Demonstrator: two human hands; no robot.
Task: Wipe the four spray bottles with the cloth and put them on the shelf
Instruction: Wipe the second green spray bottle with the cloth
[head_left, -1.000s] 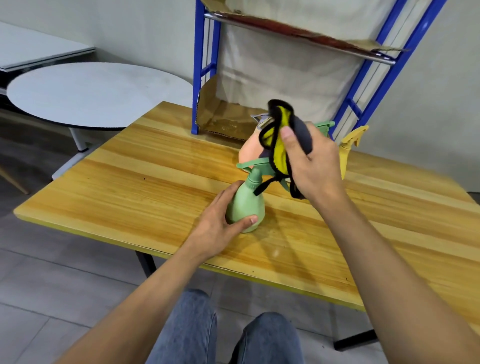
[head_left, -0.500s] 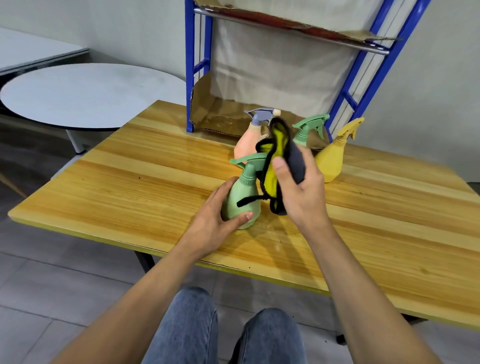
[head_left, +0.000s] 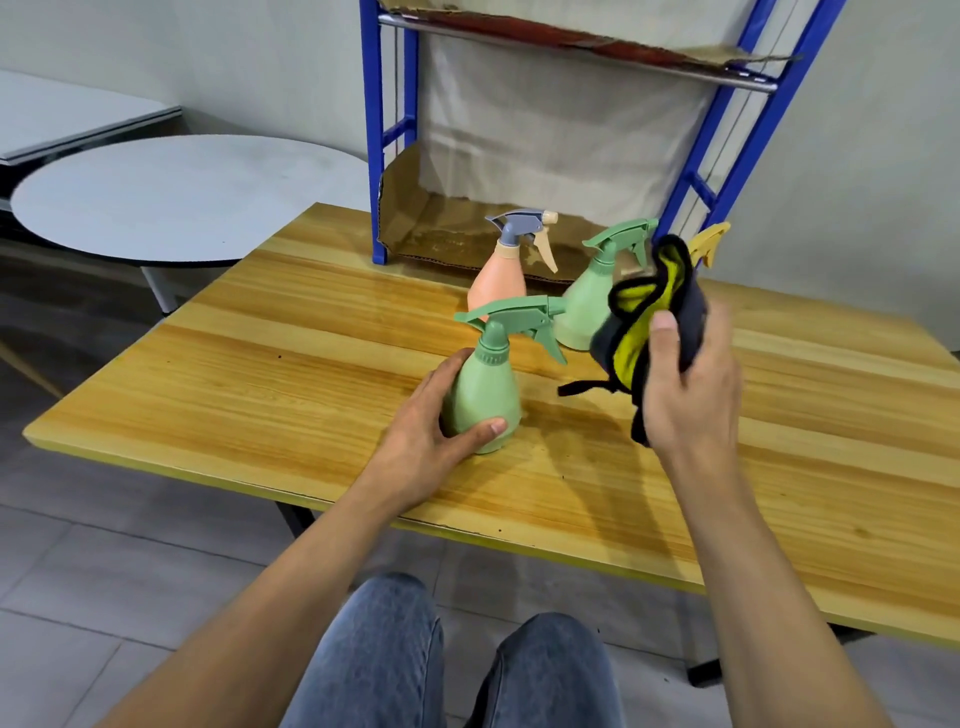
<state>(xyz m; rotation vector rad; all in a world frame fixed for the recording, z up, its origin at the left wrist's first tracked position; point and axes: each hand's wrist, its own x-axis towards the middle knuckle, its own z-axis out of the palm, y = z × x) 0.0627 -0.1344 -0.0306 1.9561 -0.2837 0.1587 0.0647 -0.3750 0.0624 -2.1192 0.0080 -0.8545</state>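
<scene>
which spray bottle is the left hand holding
The nearer green bottle: the left hand grips its base. The second green bottle, the peach bottle and the yellow bottle stand farther back, unheld.

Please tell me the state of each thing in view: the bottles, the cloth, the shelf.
near green spray bottle: upright on wooden table, left hand grips it.
far green spray bottle: upright, untouched.
peach spray bottle: upright, untouched.
cloth: bunched, held by right hand.
yellow spray bottle: mostly hidden behind cloth.
shelf: no bottle seen on it.
</scene>
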